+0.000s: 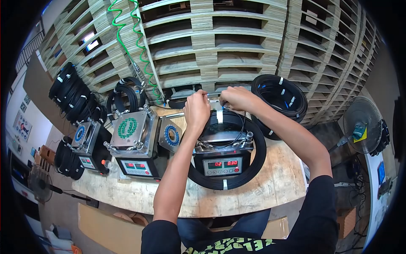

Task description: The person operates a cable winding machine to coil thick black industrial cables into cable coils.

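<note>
Both my hands are at the back of the right-hand machine [223, 166], whose red displays are lit. My left hand [197, 109] is closed, fingers pinched at the machine's upper left; what they hold is too small to make out. Close beside it on the right, my right hand [239, 98] has curled fingers near a small blue piece, and its grip is partly hidden. A large black cable coil [225, 184] with white ties rings the machine, and a smaller bundle of black cable [226, 118] lies on its top.
Left of the machine stand another machine [127, 129] with a green ring, a blue-ringed plate [171, 135] and a smaller machine [86, 148]. Black coils [281, 95] sit at back right, more [74, 91] at far left. Green air hoses [122, 38] hang before stacked pallets [203, 38].
</note>
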Motion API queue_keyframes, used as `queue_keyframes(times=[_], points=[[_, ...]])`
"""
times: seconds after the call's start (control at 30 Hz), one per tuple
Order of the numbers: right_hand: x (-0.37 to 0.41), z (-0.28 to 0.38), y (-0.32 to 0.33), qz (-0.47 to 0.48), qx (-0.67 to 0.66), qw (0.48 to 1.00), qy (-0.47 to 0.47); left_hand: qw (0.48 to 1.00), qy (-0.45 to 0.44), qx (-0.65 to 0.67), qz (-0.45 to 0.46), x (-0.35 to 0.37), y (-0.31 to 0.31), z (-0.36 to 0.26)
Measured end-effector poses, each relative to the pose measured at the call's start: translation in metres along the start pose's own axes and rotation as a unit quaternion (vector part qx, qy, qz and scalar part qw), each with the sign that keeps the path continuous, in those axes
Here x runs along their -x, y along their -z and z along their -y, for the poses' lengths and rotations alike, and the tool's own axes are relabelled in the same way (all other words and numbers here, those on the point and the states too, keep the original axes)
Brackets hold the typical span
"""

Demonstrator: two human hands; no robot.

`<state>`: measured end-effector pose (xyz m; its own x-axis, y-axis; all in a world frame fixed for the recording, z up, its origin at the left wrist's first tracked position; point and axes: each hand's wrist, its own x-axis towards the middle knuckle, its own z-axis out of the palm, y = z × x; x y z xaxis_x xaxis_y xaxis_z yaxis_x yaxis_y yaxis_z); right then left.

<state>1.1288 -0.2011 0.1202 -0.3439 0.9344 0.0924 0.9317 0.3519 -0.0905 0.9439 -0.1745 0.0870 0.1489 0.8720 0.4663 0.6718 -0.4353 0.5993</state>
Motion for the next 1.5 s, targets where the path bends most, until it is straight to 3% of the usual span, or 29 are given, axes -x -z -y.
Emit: queue_keyframes(times=[0.1,0.2,0.3,0.43,0.67,0.77,0.8,0.9,0.93,1.13,1.23,1.37,1.47,1.5], points=[[0.0,-0.004,0.004,0.004,-0.049,0.999,-0.008,1.0,0.004,0.013,0.001,-0.001,-0.001,-0.001],[-0.006,-0.012,-0.011,0.003,-0.035,0.999,0.023,1.0,0.004,0.008,0.007,0.0,0.0,-0.001],[-0.009,-0.008,-0.006,0.035,-0.025,0.999,-0.005,1.0,0.002,0.003,0.006,0.0,0.001,0.0],[-0.019,0.006,-0.002,0.064,0.072,0.995,0.005,1.0,-0.003,0.004,0.01,0.001,0.0,0.0],[-0.018,0.015,0.003,0.053,0.059,0.997,0.003,1.0,-0.009,0.006,0.002,0.0,0.001,-0.001],[-0.022,0.024,0.014,0.097,0.065,0.993,-0.031,1.0,-0.003,0.007,0.005,0.002,0.002,-0.001],[-0.021,0.024,0.015,0.06,0.083,0.995,0.012,1.0,-0.002,0.009,0.006,0.001,0.002,-0.001],[-0.034,0.035,0.024,0.145,0.031,0.984,-0.095,1.0,0.007,0.007,0.003,-0.001,-0.003,0.002],[-0.035,0.031,0.02,0.147,0.074,0.985,-0.046,1.0,0.009,0.005,0.004,-0.001,-0.002,0.002],[-0.051,0.01,0.001,0.191,0.024,0.979,-0.062,1.0,0.014,0.007,0.012,0.001,-0.001,0.001],[-0.033,0.014,-0.022,-0.015,0.062,0.997,-0.033,1.0,0.005,0.003,0.014,0.0,-0.001,0.0],[-0.034,-0.009,-0.025,0.068,-0.034,0.996,-0.051,1.0,0.006,0.009,0.012,-0.001,-0.002,0.002],[0.001,-0.002,-0.026,-0.042,-0.172,0.972,-0.156,1.0,0.016,0.004,0.019,-0.001,-0.005,0.006],[0.008,0.002,-0.031,-0.102,-0.208,0.961,-0.153,1.0,0.02,0.0,0.021,-0.004,-0.006,0.007]])
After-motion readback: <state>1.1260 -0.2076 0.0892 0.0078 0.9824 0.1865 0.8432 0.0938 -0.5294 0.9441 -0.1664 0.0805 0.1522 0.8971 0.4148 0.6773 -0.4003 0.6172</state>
